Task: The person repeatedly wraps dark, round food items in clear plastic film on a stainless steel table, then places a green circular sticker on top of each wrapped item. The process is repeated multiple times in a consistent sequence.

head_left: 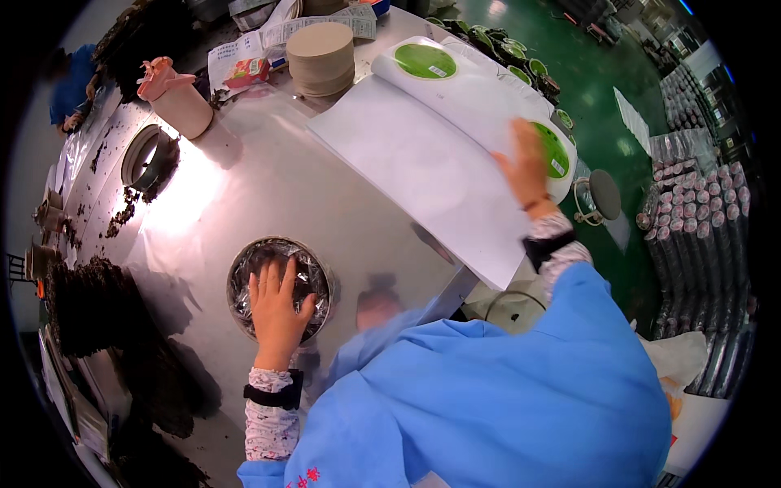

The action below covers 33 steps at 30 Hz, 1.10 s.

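Observation:
My left hand (278,313) lies with its fingers spread on a round, dark bundle in clear film (305,272). This bundle fills a shallow ring-shaped mould (232,289) on the table. At the right, my right hand (527,167), slightly blurred, has its fingers stretched out over white label sheets (455,163). Nothing shows in its grasp, and whether it touches the paper I cannot tell. Beside those fingers is a round green label (551,150); another green label (425,61) shows at the far end of the sheets, where the paper curls over.
A stack of round beige discs (321,57) stands at the back, near a pink cup (181,102) and a red packet (246,73). Another ring (149,159) sits amid dark crumbs. Dark flaky slabs (98,305) pile up at left. A stool (604,195) stands on the green floor.

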Each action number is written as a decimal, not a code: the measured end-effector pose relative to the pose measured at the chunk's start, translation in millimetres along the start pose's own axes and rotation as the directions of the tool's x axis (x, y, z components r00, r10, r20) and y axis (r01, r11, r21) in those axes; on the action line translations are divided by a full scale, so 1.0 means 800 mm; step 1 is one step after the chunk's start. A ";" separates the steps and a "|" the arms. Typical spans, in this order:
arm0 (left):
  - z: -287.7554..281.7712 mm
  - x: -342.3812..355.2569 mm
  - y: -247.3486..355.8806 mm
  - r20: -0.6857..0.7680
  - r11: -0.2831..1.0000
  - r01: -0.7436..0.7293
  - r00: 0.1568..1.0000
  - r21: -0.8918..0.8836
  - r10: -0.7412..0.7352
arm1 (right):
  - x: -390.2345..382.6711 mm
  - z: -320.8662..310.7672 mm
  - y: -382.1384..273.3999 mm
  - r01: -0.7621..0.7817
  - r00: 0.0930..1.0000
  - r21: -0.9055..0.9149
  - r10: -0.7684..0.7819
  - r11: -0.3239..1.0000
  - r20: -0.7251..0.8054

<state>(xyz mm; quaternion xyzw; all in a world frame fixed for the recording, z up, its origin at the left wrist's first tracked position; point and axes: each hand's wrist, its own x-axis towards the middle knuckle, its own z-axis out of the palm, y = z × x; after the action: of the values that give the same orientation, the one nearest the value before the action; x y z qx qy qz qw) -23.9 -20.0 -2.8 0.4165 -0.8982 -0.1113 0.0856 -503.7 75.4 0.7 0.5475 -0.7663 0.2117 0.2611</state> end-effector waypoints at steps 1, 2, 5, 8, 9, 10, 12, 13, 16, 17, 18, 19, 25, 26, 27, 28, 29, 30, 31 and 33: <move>0.005 0.003 0.000 0.016 1.000 -0.002 1.000 -0.013 0.003 | -0.022 -0.029 0.042 0.010 0.998 -0.124 -0.001 0.992 0.069; 0.004 0.003 -0.001 -0.005 1.000 -0.017 1.000 -0.005 0.017 | -0.043 -0.047 0.065 0.018 0.990 -0.230 0.015 0.973 0.138; 0.006 0.001 -0.003 -0.027 0.999 -0.038 0.999 0.019 0.038 | -0.089 -0.043 0.098 0.163 0.946 -0.208 -0.093 0.964 0.312; 0.008 0.001 -0.006 -0.046 0.998 -0.050 0.998 0.037 0.052 | -0.092 -0.029 0.098 0.227 0.957 -0.320 -0.151 0.920 0.246; 0.008 0.000 -0.007 -0.055 0.997 -0.053 0.997 0.047 0.056 | -0.091 -0.026 0.098 0.236 0.958 -0.340 -0.159 0.911 0.237; 0.009 -0.001 -0.006 -0.061 0.998 -0.051 0.997 0.043 0.053 | -0.087 -0.027 0.102 0.214 0.958 -0.300 -0.141 0.930 0.248; 0.010 0.001 -0.007 -0.073 0.998 -0.062 0.995 0.031 0.064 | -0.081 -0.030 0.114 0.171 0.956 -0.219 -0.108 0.961 0.272; 0.012 0.000 -0.008 -0.080 0.998 -0.063 0.995 0.020 0.065 | -0.075 -0.033 0.125 0.123 0.952 -0.167 -0.068 0.978 0.298; 0.008 0.002 -0.004 -0.066 0.999 -0.044 0.997 0.015 0.045 | -0.055 -0.042 0.142 -0.101 0.912 -0.023 0.102 0.995 0.397; 0.009 0.001 -0.004 -0.065 0.999 -0.039 0.997 0.013 0.040 | -0.037 -0.055 0.133 -0.213 0.883 0.010 0.188 0.977 0.430; 0.010 -0.001 -0.005 -0.063 0.999 -0.035 0.997 0.012 0.036 | -0.028 -0.060 0.126 -0.323 0.843 0.038 0.269 0.946 0.466; 0.009 0.000 -0.004 -0.066 0.999 -0.033 0.997 0.010 0.033 | -0.030 -0.059 0.123 -0.155 0.909 -0.002 0.143 0.988 0.392; 0.007 0.000 -0.002 -0.065 1.000 -0.023 0.998 0.002 0.023 | -0.024 -0.044 0.142 -0.013 0.872 -0.138 0.079 0.990 0.484; 0.006 -0.001 -0.002 -0.048 1.000 -0.013 0.999 0.001 0.013 | -0.023 -0.050 0.132 0.023 0.894 -0.117 0.032 0.993 0.447; 0.005 -0.002 -0.002 -0.031 1.000 -0.004 1.000 0.000 0.004 | -0.025 -0.054 0.123 0.059 0.912 -0.098 -0.014 0.993 0.409; 0.006 -0.001 -0.001 -0.016 1.000 0.002 1.000 -0.007 -0.002 | -0.035 -0.051 0.120 0.106 0.940 -0.140 -0.053 0.984 0.337; 0.006 -0.001 0.000 -0.021 1.000 -0.002 1.000 -0.012 0.001 | -0.054 -0.038 0.117 0.148 0.959 -0.178 -0.097 0.973 0.267; 0.006 -0.001 0.000 -0.026 1.000 -0.006 1.000 -0.017 0.005 | -0.065 -0.031 0.118 0.186 0.970 -0.219 -0.143 0.958 0.198; 0.004 0.000 -0.001 -0.034 1.000 -0.011 0.999 -0.016 0.010 | -0.064 -0.030 0.119 0.169 0.962 -0.199 -0.119 0.965 0.244; 0.001 -0.002 -0.001 -0.023 1.000 0.002 1.000 -0.004 -0.003 | -0.060 -0.028 0.124 0.134 0.939 -0.162 -0.073 0.978 0.337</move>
<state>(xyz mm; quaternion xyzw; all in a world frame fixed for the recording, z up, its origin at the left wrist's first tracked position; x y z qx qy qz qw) -22.6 -19.0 -3.8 0.4187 -0.8964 -0.1085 0.0965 -581.4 155.3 -16.0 0.5885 -0.7854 0.0322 0.1894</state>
